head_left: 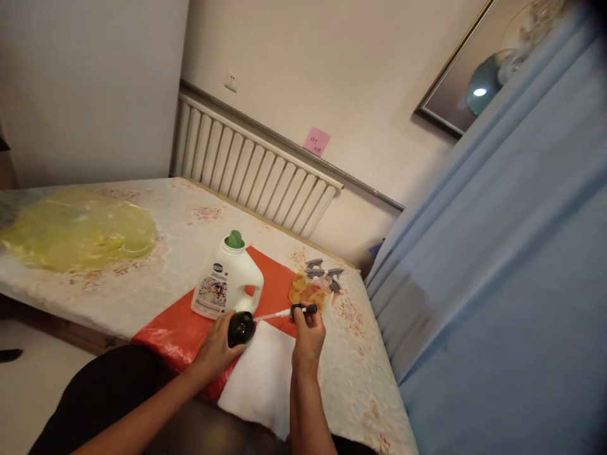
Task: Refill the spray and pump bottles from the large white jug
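My left hand [219,347] is wrapped round a dark, glossy bottle [241,330], tilted with its mouth toward the right. Between the fingers of my right hand [308,332] is a black pump head [303,309] with a thin pale dip tube [271,315]. The tube's end is at the bottle's mouth; whether it is inside, I cannot tell. Just behind the bottle stands a large white jug [227,278] with a handle, a printed label and a green piece [234,239] in its opening. A white cloth [263,373] lies below my hands.
Red plastic sheeting [173,325] lies under the jug on the floral tablecloth [208,215]. Orange-tinted containers with grey trigger tops [310,287] are at the right. Yellow plastic [76,227] with a round lid [135,248] spreads at the left. A radiator [251,167] and blue curtain [502,253] border the table.
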Demonstrator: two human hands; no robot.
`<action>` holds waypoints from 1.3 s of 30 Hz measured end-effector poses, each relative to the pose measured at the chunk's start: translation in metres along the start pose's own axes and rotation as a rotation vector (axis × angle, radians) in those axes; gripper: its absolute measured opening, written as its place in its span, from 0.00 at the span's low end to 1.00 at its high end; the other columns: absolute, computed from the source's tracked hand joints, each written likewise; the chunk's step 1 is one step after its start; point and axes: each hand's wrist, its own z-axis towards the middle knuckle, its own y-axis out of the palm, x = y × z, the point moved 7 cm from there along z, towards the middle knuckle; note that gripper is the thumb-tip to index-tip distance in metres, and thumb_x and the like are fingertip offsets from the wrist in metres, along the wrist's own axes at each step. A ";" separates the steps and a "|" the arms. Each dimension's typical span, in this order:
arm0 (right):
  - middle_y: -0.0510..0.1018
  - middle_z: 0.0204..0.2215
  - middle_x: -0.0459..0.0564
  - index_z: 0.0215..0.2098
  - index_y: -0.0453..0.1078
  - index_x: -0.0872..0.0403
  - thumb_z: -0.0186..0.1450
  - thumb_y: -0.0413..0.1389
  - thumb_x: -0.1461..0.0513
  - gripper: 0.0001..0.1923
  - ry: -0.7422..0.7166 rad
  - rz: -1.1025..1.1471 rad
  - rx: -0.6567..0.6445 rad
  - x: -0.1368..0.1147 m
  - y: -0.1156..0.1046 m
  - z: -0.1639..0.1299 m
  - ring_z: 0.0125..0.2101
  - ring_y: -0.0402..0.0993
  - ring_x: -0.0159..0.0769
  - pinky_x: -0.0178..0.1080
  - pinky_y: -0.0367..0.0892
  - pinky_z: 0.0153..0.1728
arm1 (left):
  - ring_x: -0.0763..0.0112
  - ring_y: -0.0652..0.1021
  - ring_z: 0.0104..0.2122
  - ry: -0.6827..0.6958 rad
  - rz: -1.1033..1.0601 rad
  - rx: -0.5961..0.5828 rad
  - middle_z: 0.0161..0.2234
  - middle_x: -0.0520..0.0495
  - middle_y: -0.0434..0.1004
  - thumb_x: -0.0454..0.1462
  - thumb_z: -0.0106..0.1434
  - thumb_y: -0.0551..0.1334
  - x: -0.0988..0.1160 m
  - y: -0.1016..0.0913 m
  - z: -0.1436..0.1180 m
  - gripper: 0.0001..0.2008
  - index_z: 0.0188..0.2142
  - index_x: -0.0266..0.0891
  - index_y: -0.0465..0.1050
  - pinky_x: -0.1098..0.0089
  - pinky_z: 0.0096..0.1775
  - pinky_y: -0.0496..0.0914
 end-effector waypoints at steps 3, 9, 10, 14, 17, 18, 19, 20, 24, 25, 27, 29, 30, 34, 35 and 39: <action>0.81 0.36 0.54 0.41 0.71 0.58 0.53 0.63 0.54 0.21 0.063 0.075 0.058 0.017 -0.020 0.000 0.36 0.77 0.39 0.36 0.72 0.33 | 0.50 0.67 0.59 0.004 0.014 -0.012 0.57 0.38 0.66 0.40 0.52 0.65 0.000 0.002 0.000 0.35 0.58 0.39 0.56 0.50 0.61 0.60; 0.80 0.35 0.52 0.40 0.71 0.57 0.51 0.66 0.53 0.23 0.199 0.217 0.134 0.055 -0.053 -0.007 0.31 0.77 0.35 0.34 0.72 0.29 | 0.48 0.63 0.62 -0.036 0.044 -0.021 0.61 0.36 0.61 0.42 0.54 0.64 -0.005 0.005 -0.004 0.39 0.62 0.39 0.50 0.50 0.62 0.60; 0.80 0.34 0.52 0.39 0.71 0.57 0.50 0.66 0.53 0.23 0.222 0.235 0.141 0.062 -0.058 -0.009 0.31 0.77 0.35 0.34 0.72 0.28 | 0.48 0.63 0.63 -0.051 0.052 -0.013 0.61 0.36 0.60 0.42 0.54 0.64 -0.007 0.005 -0.005 0.40 0.63 0.38 0.49 0.50 0.62 0.60; 0.80 0.31 0.50 0.37 0.72 0.56 0.49 0.68 0.52 0.22 0.296 0.285 0.169 0.087 -0.077 -0.014 0.28 0.76 0.33 0.34 0.71 0.27 | 0.46 0.63 0.63 -0.073 0.099 0.015 0.61 0.35 0.60 0.43 0.53 0.64 -0.013 0.005 -0.010 0.42 0.63 0.37 0.48 0.48 0.62 0.59; 0.80 0.31 0.51 0.35 0.72 0.57 0.49 0.68 0.51 0.22 0.345 0.303 0.170 0.105 -0.089 -0.020 0.27 0.76 0.33 0.33 0.71 0.26 | 0.46 0.65 0.61 -0.064 0.126 0.021 0.60 0.35 0.62 0.43 0.53 0.64 -0.017 0.006 -0.014 0.41 0.63 0.37 0.49 0.48 0.62 0.60; 0.80 0.31 0.51 0.35 0.72 0.57 0.50 0.68 0.51 0.22 0.362 0.307 0.165 0.110 -0.092 -0.022 0.27 0.75 0.33 0.34 0.70 0.26 | 0.46 0.66 0.61 -0.065 0.132 0.021 0.59 0.35 0.63 0.43 0.53 0.64 -0.018 0.007 -0.015 0.41 0.63 0.37 0.49 0.48 0.61 0.61; 0.81 0.31 0.52 0.35 0.72 0.57 0.50 0.68 0.51 0.22 0.376 0.312 0.162 0.115 -0.095 -0.024 0.26 0.75 0.33 0.34 0.70 0.26 | 0.46 0.66 0.60 -0.068 0.137 0.021 0.59 0.34 0.63 0.43 0.53 0.64 -0.019 0.008 -0.016 0.41 0.62 0.36 0.50 0.49 0.61 0.61; 0.81 0.31 0.52 0.35 0.72 0.57 0.50 0.68 0.51 0.22 0.389 0.316 0.158 0.119 -0.097 -0.027 0.26 0.75 0.33 0.34 0.70 0.26 | 0.46 0.67 0.60 -0.070 0.143 0.021 0.58 0.34 0.64 0.43 0.53 0.64 -0.020 0.008 -0.016 0.41 0.62 0.35 0.50 0.49 0.61 0.61; 0.81 0.29 0.51 0.33 0.73 0.56 0.49 0.68 0.49 0.22 0.436 0.327 0.149 0.135 -0.103 -0.034 0.24 0.74 0.34 0.34 0.70 0.25 | 0.45 0.66 0.60 -0.069 0.164 0.038 0.60 0.34 0.63 0.43 0.52 0.65 -0.024 0.010 -0.018 0.43 0.63 0.37 0.49 0.47 0.61 0.61; 0.81 0.28 0.51 0.32 0.73 0.56 0.49 0.68 0.49 0.22 0.448 0.328 0.145 0.139 -0.104 -0.035 0.24 0.74 0.34 0.35 0.69 0.24 | 0.45 0.66 0.60 -0.067 0.171 0.047 0.60 0.34 0.63 0.43 0.51 0.65 -0.025 0.010 -0.018 0.44 0.64 0.37 0.48 0.47 0.60 0.62; 0.80 0.28 0.51 0.32 0.73 0.56 0.49 0.68 0.49 0.22 0.466 0.337 0.127 0.147 -0.106 -0.036 0.24 0.73 0.33 0.34 0.69 0.24 | 0.44 0.67 0.60 -0.057 0.187 0.052 0.60 0.34 0.64 0.43 0.50 0.65 -0.027 0.010 -0.019 0.44 0.64 0.37 0.49 0.47 0.60 0.63; 0.79 0.29 0.49 0.33 0.74 0.55 0.50 0.68 0.50 0.21 0.475 0.350 0.103 0.154 -0.107 -0.036 0.25 0.73 0.33 0.34 0.69 0.25 | 0.44 0.69 0.59 -0.046 0.205 0.050 0.59 0.34 0.66 0.43 0.50 0.66 -0.030 0.011 -0.019 0.45 0.64 0.37 0.50 0.48 0.59 0.64; 0.78 0.30 0.49 0.33 0.74 0.55 0.50 0.68 0.50 0.20 0.476 0.355 0.092 0.157 -0.108 -0.036 0.26 0.74 0.33 0.34 0.70 0.26 | 0.44 0.69 0.58 -0.044 0.214 0.048 0.58 0.33 0.66 0.44 0.50 0.66 -0.031 0.011 -0.019 0.45 0.64 0.36 0.50 0.48 0.59 0.64; 0.78 0.30 0.49 0.32 0.73 0.54 0.51 0.67 0.50 0.18 0.467 0.350 0.070 0.164 -0.112 -0.037 0.29 0.75 0.36 0.36 0.71 0.28 | 0.43 0.70 0.58 -0.072 0.246 0.056 0.57 0.33 0.67 0.47 0.50 0.65 -0.038 0.011 -0.021 0.45 0.64 0.35 0.50 0.49 0.59 0.65; 0.78 0.30 0.49 0.33 0.73 0.54 0.52 0.66 0.50 0.18 0.465 0.354 0.063 0.165 -0.111 -0.037 0.30 0.75 0.37 0.36 0.72 0.29 | 0.43 0.70 0.57 -0.081 0.256 0.056 0.57 0.33 0.67 0.48 0.50 0.65 -0.039 0.011 -0.021 0.45 0.64 0.35 0.51 0.49 0.58 0.65; 0.79 0.29 0.49 0.34 0.75 0.55 0.49 0.68 0.53 0.19 0.474 0.354 0.102 0.169 -0.109 -0.038 0.29 0.75 0.37 0.35 0.71 0.27 | 0.44 0.73 0.54 -0.104 0.282 0.066 0.56 0.32 0.69 0.49 0.50 0.65 -0.042 0.010 -0.022 0.46 0.63 0.33 0.52 0.50 0.56 0.68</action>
